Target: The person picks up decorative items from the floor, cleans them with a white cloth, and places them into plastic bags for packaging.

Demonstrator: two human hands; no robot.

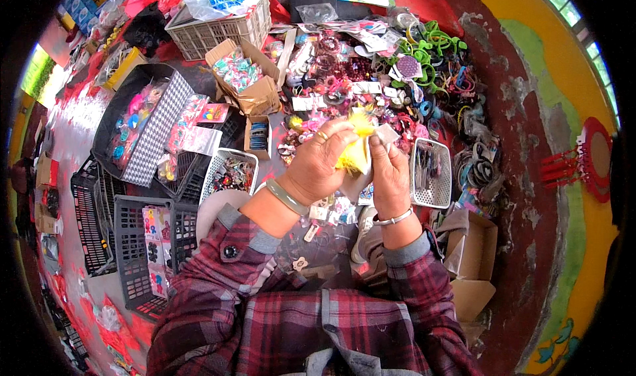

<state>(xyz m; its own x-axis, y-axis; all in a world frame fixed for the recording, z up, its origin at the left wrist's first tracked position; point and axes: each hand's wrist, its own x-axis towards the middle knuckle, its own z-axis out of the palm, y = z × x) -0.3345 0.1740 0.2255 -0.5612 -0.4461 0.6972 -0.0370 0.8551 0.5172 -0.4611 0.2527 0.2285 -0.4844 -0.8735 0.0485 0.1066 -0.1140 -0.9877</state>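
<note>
Both my hands are raised over the pile, close together. My left hand (pixel 320 161) pinches a bright yellow fluffy thing (pixel 354 156), perhaps a feathery hair ornament; its exact kind is unclear. Thumb and fingers of my right hand (pixel 389 180) are closed on a small whitish card (pixel 386 135) beside the yellow fluff. A pale flap hangs below the fluff between the hands. Whether the card and the fluff are joined I cannot tell. Beneath and beyond lies a dense heap of hair accessories (pixel 331 104), with green headbands (pixel 430 51) at its far right.
White baskets of small items stand left (pixel 228 170) and right (pixel 431 170) of my hands. Farther left are a carton of wrapped pieces (pixel 255 101), a houndstooth-sided box (pixel 159 131) and black crates (pixel 142 257). An open cardboard box (pixel 478 243) sits near my right forearm, beside the wall.
</note>
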